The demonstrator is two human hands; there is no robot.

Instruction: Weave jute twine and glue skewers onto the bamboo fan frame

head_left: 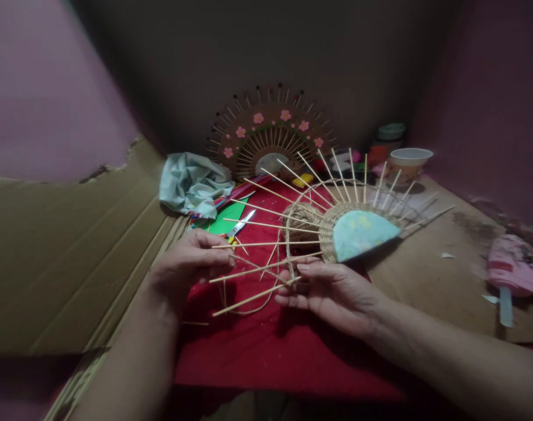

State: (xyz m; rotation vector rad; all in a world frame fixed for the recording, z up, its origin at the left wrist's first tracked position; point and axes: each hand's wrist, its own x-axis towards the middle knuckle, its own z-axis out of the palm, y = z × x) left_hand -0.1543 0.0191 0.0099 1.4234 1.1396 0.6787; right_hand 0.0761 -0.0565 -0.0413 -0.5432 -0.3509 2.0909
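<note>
A half-round woven fan frame (326, 240) with a pale blue centre panel (363, 234) and radiating thin wooden sticks is held over the red cloth. My left hand (196, 257) is closed in a pinch on a strand of jute twine (258, 266), beside the tips of the lower sticks. That strand runs across the sticks to my right hand (332, 292), whose fingers are closed around the lowest sticks and the twine. A larger loop of twine arcs across the upper sticks. Behind the sticks sits a twine ball (304, 222), partly covered.
Scissors (240, 225) lie on a green sheet (229, 217) near a crumpled pale cloth (191, 184). A flowered fan (270, 126) leans at the back wall. A paper cup (409, 166) stands behind right; a pink glue gun (514, 266) lies on the cardboard at far right.
</note>
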